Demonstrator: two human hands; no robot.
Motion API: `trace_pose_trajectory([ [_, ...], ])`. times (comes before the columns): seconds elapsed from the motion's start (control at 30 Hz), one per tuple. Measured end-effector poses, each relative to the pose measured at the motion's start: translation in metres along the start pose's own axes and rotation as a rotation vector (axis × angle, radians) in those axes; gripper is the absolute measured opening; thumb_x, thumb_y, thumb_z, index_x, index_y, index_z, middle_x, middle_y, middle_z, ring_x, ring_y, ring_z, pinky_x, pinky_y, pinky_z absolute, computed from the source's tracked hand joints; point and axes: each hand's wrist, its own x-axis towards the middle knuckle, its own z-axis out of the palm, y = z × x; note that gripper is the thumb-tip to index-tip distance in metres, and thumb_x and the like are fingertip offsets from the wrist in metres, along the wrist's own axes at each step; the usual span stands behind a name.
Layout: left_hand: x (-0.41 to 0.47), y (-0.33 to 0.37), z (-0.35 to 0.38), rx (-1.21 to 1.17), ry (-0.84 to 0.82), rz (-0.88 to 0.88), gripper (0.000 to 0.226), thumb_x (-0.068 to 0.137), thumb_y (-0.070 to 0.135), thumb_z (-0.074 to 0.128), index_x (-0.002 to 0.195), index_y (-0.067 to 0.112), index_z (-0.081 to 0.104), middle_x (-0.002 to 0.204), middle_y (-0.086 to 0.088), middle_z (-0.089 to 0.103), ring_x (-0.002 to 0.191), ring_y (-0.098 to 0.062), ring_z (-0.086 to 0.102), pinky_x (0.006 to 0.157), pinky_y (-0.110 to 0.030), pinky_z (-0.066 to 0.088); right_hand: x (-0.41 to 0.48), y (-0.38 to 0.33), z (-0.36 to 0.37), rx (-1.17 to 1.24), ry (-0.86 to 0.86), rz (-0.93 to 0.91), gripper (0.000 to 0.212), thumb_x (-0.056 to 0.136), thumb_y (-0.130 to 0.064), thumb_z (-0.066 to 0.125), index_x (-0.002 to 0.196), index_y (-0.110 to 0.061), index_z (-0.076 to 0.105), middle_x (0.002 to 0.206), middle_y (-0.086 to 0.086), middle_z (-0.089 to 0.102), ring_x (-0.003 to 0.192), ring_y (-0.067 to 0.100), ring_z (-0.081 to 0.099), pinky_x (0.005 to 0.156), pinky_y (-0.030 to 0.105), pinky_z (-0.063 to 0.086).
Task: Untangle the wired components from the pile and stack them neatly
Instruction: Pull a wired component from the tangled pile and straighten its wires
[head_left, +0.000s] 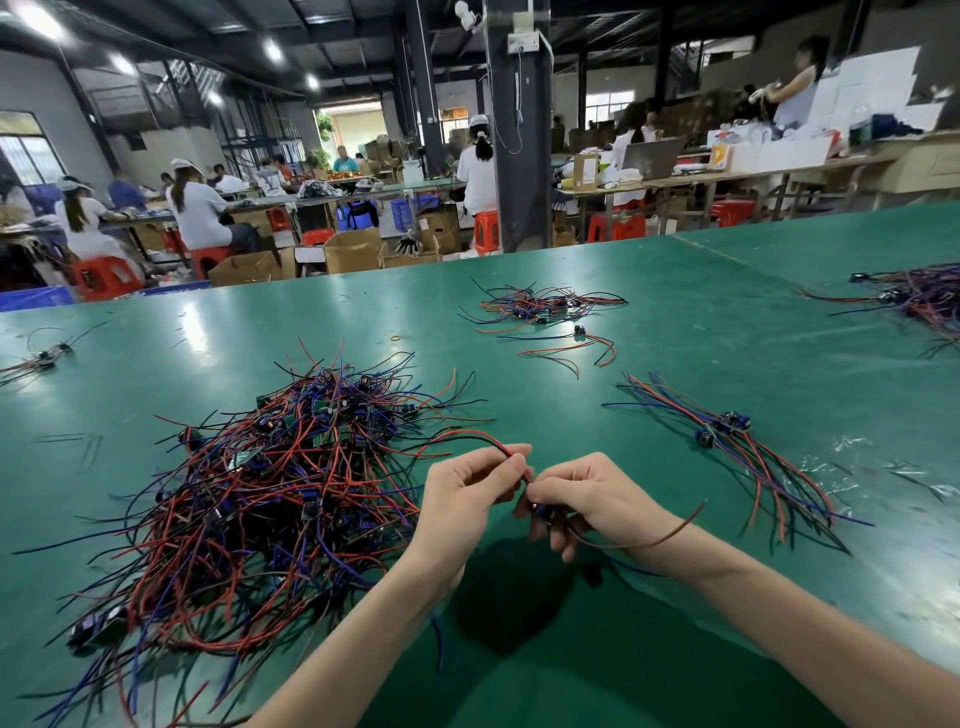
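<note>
Our left hand (462, 493) is pinching a red wire (498, 444), right hand (592, 499) is gripping its blue module (543, 512), both just right of the big pile (270, 483). We're seeing only a few pcs lying in the neat stack (737, 452) further right of pile. We're judging it early: bulk of pile remaining tangled.

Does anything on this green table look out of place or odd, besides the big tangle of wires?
A small yellowish ring, perhaps a rubber band, lies alone on the green table beyond the tangle. One stray component sits apart from the far pile. Crumpled clear plastic scraps lie right of the neat bundle. Nothing looks damaged.
</note>
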Motion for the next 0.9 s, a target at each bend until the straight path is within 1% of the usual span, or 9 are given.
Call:
trace_pose_trajectory([
  [0.07,0.001,0.000,0.000,0.023,0.015,-0.006,0.016,0.088,0.002,0.061,0.076,0.005,0.072,0.087,0.004,0.074,0.070,-0.006,0.063,0.068,-0.018,0.051,0.001,0.001,0.002,-0.006,0.006,0.021,0.024,0.092,-0.001,0.049,0.074,0.001,0.065,0.053,0.010,0.060,0.036,0.012,0.050,0.036,0.020,0.045],
  [0.17,0.000,0.000,-0.001,0.049,0.001,-0.019,0.016,0.089,0.000,0.059,0.081,0.005,0.072,0.084,0.006,0.074,0.070,-0.005,0.065,0.067,-0.017,0.051,0.001,0.002,0.003,-0.019,0.010,0.041,0.026,0.092,0.000,0.048,0.072,0.000,0.064,0.050,0.006,0.059,0.035,0.011,0.049,0.034,0.019,0.043],
  [0.27,-0.001,0.001,0.000,0.023,0.008,-0.040,0.020,0.090,-0.001,0.057,0.084,0.012,0.071,0.083,0.000,0.073,0.066,-0.009,0.064,0.066,-0.019,0.052,0.002,0.003,0.005,-0.017,0.012,0.044,0.027,0.092,-0.001,0.048,0.071,-0.002,0.064,0.048,0.005,0.059,0.034,0.011,0.049,0.033,0.019,0.042],
  [0.33,-0.001,0.001,0.001,-0.012,0.016,-0.058,0.020,0.091,-0.001,0.056,0.086,0.012,0.071,0.082,-0.004,0.073,0.064,-0.013,0.062,0.065,-0.022,0.052,0.002,0.003,0.006,-0.010,0.012,0.038,0.028,0.093,-0.003,0.048,0.070,-0.002,0.064,0.047,0.005,0.059,0.033,0.010,0.049,0.033,0.019,0.042],
  [0.43,0.000,0.002,0.001,-0.075,0.050,-0.086,0.020,0.090,0.001,0.058,0.081,0.010,0.074,0.090,-0.005,0.074,0.071,-0.014,0.063,0.071,-0.024,0.054,0.003,0.002,0.005,0.008,0.021,0.026,0.028,0.094,-0.004,0.049,0.069,-0.002,0.063,0.046,0.004,0.058,0.032,0.010,0.048,0.032,0.018,0.041],
  [0.5,0.002,0.003,-0.001,-0.119,0.071,-0.095,0.015,0.090,0.001,0.057,0.084,0.003,0.071,0.086,0.001,0.075,0.070,-0.009,0.062,0.069,-0.019,0.053,0.004,0.001,0.004,0.011,0.018,0.023,0.027,0.093,-0.004,0.050,0.069,-0.002,0.063,0.046,0.005,0.058,0.033,0.011,0.048,0.033,0.018,0.041],
  [0.57,0.005,0.005,-0.004,-0.154,0.106,-0.099,0.014,0.091,0.001,0.056,0.086,0.001,0.069,0.081,0.004,0.075,0.068,-0.006,0.061,0.065,-0.015,0.051,0.004,0.002,0.004,0.003,0.012,0.021,0.026,0.091,-0.004,0.052,0.068,-0.003,0.064,0.048,0.006,0.059,0.034,0.011,0.048,0.034,0.018,0.042],
  [0.67,0.008,0.008,-0.010,-0.203,0.165,-0.115,0.018,0.092,0.001,0.054,0.083,0.005,0.070,0.079,0.001,0.074,0.066,-0.005,0.062,0.062,-0.014,0.051,0.003,0.004,0.004,-0.002,-0.001,0.020,0.027,0.090,-0.003,0.052,0.067,-0.005,0.065,0.050,0.006,0.060,0.035,0.011,0.049,0.034,0.019,0.042],
  [0.9,0.014,0.007,-0.015,-0.227,0.224,-0.142,0.016,0.094,0.000,0.051,0.090,0.006,0.065,0.070,0.000,0.073,0.059,-0.004,0.062,0.059,-0.014,0.052,0.005,0.006,0.001,-0.039,-0.015,0.003,0.029,0.090,-0.005,0.051,0.067,-0.008,0.068,0.052,0.006,0.061,0.037,0.012,0.050,0.036,0.019,0.043],
])
